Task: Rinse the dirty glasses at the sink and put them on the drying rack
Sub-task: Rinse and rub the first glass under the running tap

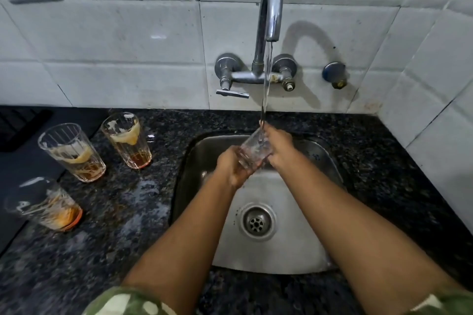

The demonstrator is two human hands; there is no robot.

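A clear glass [253, 152] sits tilted over the steel sink [314, 245], under the running stream from the tap [270, 7]. My left hand [234, 167] grips its base from the left. My right hand [277, 144] holds its rim side, fingers at the mouth. Three dirty glasses with brown residue stand on the dark granite counter to the left: one at the back [127, 139], one in the middle [73, 152], and one at the front left [46, 204].
A dark ribbed mat [15, 128] lies at the far left of the counter, next to the dirty glasses. The tap's lever handle [231, 92] sticks out over the sink's back edge. Tiled walls close the back and the right. The drain [257, 222] is uncovered.
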